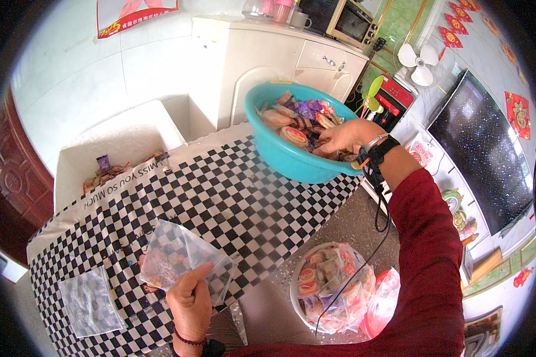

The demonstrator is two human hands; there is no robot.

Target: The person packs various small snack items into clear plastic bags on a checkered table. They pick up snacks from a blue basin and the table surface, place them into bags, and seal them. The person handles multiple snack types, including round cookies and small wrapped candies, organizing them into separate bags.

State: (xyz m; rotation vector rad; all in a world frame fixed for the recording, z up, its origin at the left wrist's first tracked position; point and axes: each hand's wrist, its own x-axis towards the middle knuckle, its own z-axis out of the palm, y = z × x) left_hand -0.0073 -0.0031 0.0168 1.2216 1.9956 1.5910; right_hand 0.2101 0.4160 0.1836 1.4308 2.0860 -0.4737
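My left hand (191,298) grips a clear plastic bag (185,250) above the checkered tablecloth, thumb on top of the film. Through the film a dark and reddish pattern shows; whether it is the bag's content or the cloth's print cannot be told. My right hand (337,137) reaches into a turquoise plastic basin (290,156) heaped with wrapped snacks (295,118). Its fingertips are sunk among the wrappers, so what they touch is hidden. A purple wrapper (309,108) lies near the basin's back. Flat on the cloth at the left is a stack of clear bags (91,303).
Behind the checkered tablecloth (232,196) stands a white foam box (116,134) holding some wrapped snacks. On the floor, a round tub (295,285) holds several filled bags (335,285). A black cable (357,270) hangs from my right wrist. A cabinet (259,58) stands behind the basin.
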